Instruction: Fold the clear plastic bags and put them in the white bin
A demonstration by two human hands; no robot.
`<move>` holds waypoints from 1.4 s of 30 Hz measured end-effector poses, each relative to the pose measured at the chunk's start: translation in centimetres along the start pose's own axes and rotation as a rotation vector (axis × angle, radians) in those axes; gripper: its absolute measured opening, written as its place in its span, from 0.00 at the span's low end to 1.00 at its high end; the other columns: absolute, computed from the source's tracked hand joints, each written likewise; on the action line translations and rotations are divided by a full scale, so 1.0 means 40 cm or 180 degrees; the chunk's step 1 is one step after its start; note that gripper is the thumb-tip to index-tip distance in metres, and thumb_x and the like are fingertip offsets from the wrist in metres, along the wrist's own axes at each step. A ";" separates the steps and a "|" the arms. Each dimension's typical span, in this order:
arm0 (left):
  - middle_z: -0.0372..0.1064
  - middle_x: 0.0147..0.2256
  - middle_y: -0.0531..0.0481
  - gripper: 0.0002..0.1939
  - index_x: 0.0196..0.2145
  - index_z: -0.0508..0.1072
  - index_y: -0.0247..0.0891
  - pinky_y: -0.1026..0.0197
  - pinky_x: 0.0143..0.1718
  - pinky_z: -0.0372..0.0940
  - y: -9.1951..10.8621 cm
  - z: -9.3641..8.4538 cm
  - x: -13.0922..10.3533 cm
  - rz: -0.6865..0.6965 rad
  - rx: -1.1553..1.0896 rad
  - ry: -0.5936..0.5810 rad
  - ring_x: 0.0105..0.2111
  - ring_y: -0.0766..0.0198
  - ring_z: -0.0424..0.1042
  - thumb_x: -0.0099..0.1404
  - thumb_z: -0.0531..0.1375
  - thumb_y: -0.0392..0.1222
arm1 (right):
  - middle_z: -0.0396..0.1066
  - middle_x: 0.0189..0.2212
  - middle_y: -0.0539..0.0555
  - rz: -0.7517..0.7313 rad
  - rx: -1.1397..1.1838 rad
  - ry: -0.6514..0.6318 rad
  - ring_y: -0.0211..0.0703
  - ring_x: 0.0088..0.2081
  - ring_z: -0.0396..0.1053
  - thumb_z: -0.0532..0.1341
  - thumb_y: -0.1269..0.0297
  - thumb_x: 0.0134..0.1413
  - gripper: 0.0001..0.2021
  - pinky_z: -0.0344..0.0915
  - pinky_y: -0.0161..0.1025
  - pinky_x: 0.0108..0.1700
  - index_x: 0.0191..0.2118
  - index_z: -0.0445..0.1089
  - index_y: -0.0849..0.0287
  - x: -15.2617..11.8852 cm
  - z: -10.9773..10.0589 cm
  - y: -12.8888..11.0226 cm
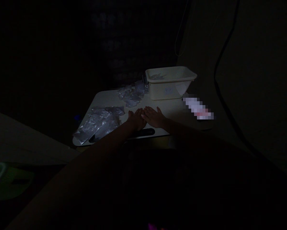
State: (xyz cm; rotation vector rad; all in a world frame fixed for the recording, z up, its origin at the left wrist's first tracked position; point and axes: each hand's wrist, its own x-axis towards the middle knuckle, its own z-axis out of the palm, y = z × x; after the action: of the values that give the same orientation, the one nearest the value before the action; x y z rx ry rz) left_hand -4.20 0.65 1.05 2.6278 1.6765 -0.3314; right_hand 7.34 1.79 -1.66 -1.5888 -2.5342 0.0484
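Note:
My left hand (136, 119) is over the front part of a small white table (105, 97), its fingers stretched out. Beside it my right hand (155, 117) is spread, back of the hand up, its fingertips meeting or overlapping the fingers of the left. No object shows in either hand. Left of my hands lies a heap of clear plastic bags (100, 123). More crumpled clear plastic (132, 95) rests behind them. The dim light hides finer detail.
A cream plastic tub (167, 89) with clear plastic inside stands at the table's back right. A pixelated bright patch (197, 108) covers something at the right edge. A dark cable (216, 73) hangs on the right. A green basket (11, 182) sits low at the left.

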 end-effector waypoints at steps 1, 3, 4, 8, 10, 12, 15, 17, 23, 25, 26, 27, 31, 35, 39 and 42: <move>0.33 0.56 0.42 0.28 0.55 0.38 0.29 0.42 0.48 0.38 0.000 0.001 0.001 -0.0006 0.0016 -0.0011 0.55 0.56 0.35 0.59 0.35 0.45 | 0.44 0.55 0.59 0.0022 -0.0023 0.0018 0.46 0.56 0.40 0.33 0.53 0.53 0.28 0.36 0.54 0.52 0.54 0.47 0.63 -0.001 0.001 -0.001; 0.33 0.56 0.43 0.28 0.55 0.38 0.30 0.42 0.48 0.38 0.000 0.003 0.003 -0.0013 0.0053 -0.0013 0.55 0.55 0.34 0.59 0.35 0.46 | 0.45 0.55 0.59 0.0067 -0.0083 0.0074 0.45 0.55 0.40 0.33 0.53 0.53 0.28 0.36 0.54 0.52 0.53 0.49 0.63 -0.002 0.002 -0.002; 0.33 0.56 0.43 0.28 0.55 0.38 0.31 0.42 0.48 0.38 -0.001 0.004 0.004 -0.0010 0.0073 -0.0001 0.55 0.55 0.34 0.59 0.35 0.46 | 0.45 0.55 0.59 0.0088 -0.0118 0.0109 0.45 0.55 0.40 0.33 0.53 0.53 0.27 0.37 0.54 0.52 0.53 0.49 0.63 -0.002 0.003 -0.002; 0.34 0.56 0.42 0.28 0.55 0.41 0.30 0.42 0.48 0.39 0.000 0.000 0.002 -0.0013 0.0122 -0.0004 0.55 0.54 0.34 0.59 0.35 0.46 | 0.47 0.54 0.60 0.0162 -0.0251 0.0254 0.45 0.55 0.42 0.33 0.53 0.53 0.27 0.38 0.55 0.51 0.53 0.50 0.64 -0.007 0.009 0.001; 0.34 0.56 0.42 0.28 0.55 0.41 0.29 0.42 0.48 0.39 0.002 -0.004 0.000 -0.0032 0.0109 -0.0046 0.55 0.55 0.35 0.60 0.34 0.45 | 0.47 0.54 0.60 0.0193 -0.0323 0.0311 0.46 0.55 0.43 0.34 0.54 0.53 0.27 0.39 0.55 0.51 0.53 0.50 0.65 -0.011 0.011 0.005; 0.34 0.56 0.42 0.27 0.55 0.41 0.29 0.42 0.48 0.39 0.004 -0.007 -0.001 -0.0050 0.0076 -0.0074 0.55 0.55 0.35 0.60 0.34 0.45 | 0.48 0.54 0.61 0.0214 -0.0396 0.0342 0.47 0.54 0.43 0.35 0.56 0.53 0.26 0.39 0.56 0.50 0.52 0.50 0.66 -0.017 0.011 0.009; 0.34 0.56 0.42 0.27 0.55 0.41 0.30 0.42 0.48 0.40 0.005 -0.007 0.000 -0.0054 0.0042 -0.0060 0.55 0.56 0.35 0.60 0.32 0.46 | 0.48 0.53 0.62 0.0234 -0.0468 0.0347 0.48 0.54 0.44 0.36 0.57 0.54 0.25 0.39 0.56 0.50 0.52 0.50 0.67 -0.025 0.005 0.015; 0.34 0.56 0.42 0.28 0.55 0.42 0.30 0.43 0.48 0.41 0.003 -0.003 0.000 -0.0028 0.0066 -0.0025 0.55 0.56 0.35 0.60 0.31 0.46 | 0.49 0.53 0.63 0.0231 -0.0482 0.0350 0.47 0.53 0.46 0.36 0.58 0.54 0.24 0.39 0.56 0.50 0.51 0.51 0.67 -0.028 -0.006 0.020; 0.40 0.55 0.38 0.28 0.53 0.47 0.29 0.46 0.47 0.43 -0.012 -0.003 -0.006 0.0255 0.0017 0.0216 0.54 0.54 0.41 0.60 0.35 0.49 | 0.63 0.43 0.58 0.0322 -0.0333 0.0150 0.47 0.44 0.58 0.41 0.61 0.52 0.18 0.46 0.52 0.47 0.39 0.65 0.59 -0.014 -0.056 0.052; 0.48 0.52 0.39 0.26 0.50 0.54 0.31 0.48 0.46 0.46 -0.020 -0.011 -0.007 0.0367 -0.0239 0.0339 0.52 0.55 0.48 0.61 0.35 0.48 | 0.64 0.40 0.58 0.0469 -0.0251 0.0048 0.48 0.43 0.59 0.44 0.63 0.51 0.16 0.50 0.49 0.44 0.37 0.66 0.59 -0.001 -0.069 0.062; 0.54 0.50 0.40 0.24 0.48 0.58 0.32 0.49 0.45 0.48 -0.024 -0.015 -0.006 0.0372 -0.0389 0.0384 0.49 0.55 0.52 0.61 0.35 0.47 | 0.64 0.40 0.58 0.0571 -0.0204 0.0019 0.49 0.43 0.58 0.45 0.63 0.49 0.15 0.52 0.48 0.43 0.37 0.66 0.58 0.005 -0.073 0.065; 0.58 0.47 0.41 0.24 0.45 0.61 0.33 0.51 0.44 0.51 -0.029 -0.018 -0.003 0.0342 -0.0537 0.0415 0.47 0.56 0.56 0.61 0.36 0.46 | 0.63 0.40 0.58 0.0688 -0.0151 0.0002 0.50 0.43 0.58 0.46 0.63 0.48 0.15 0.53 0.48 0.41 0.37 0.67 0.57 0.012 -0.075 0.067; 0.65 0.40 0.44 0.18 0.37 0.67 0.33 0.61 0.39 0.56 -0.050 -0.020 0.016 0.0100 -0.1082 0.0520 0.40 0.61 0.63 0.59 0.42 0.41 | 0.62 0.40 0.58 0.1033 -0.0025 -0.0059 0.53 0.43 0.58 0.51 0.62 0.44 0.12 0.56 0.49 0.39 0.34 0.68 0.55 0.035 -0.071 0.066; 0.66 0.40 0.46 0.14 0.37 0.68 0.32 0.66 0.40 0.56 -0.073 -0.015 0.036 -0.0094 -0.1788 0.0806 0.39 0.65 0.64 0.56 0.47 0.36 | 0.63 0.39 0.58 0.0997 0.0032 -0.0007 0.53 0.42 0.59 0.50 0.63 0.44 0.12 0.57 0.49 0.39 0.33 0.69 0.56 0.043 -0.072 0.060; 0.67 0.34 0.47 0.12 0.34 0.68 0.32 0.66 0.33 0.59 -0.086 -0.014 0.040 -0.0531 -0.2898 0.1100 0.32 0.65 0.65 0.52 0.52 0.38 | 0.66 0.36 0.54 0.0799 0.0580 0.0254 0.46 0.40 0.62 0.51 0.67 0.43 0.09 0.57 0.45 0.40 0.29 0.68 0.57 0.039 -0.092 0.057; 0.65 0.21 0.52 0.07 0.26 0.68 0.32 0.67 0.22 0.57 -0.083 -0.014 0.030 -0.0593 -0.3992 0.0936 0.20 0.70 0.62 0.49 0.55 0.39 | 0.68 0.30 0.52 0.0728 0.1333 0.0432 0.38 0.34 0.64 0.52 0.70 0.41 0.08 0.59 0.36 0.37 0.27 0.68 0.61 0.038 -0.109 0.062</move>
State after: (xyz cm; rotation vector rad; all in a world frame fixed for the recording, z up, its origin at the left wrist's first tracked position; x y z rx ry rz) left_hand -6.60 3.23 1.75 1.5942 1.4113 0.8625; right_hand 9.54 4.01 2.54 -1.6293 -2.0571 0.4484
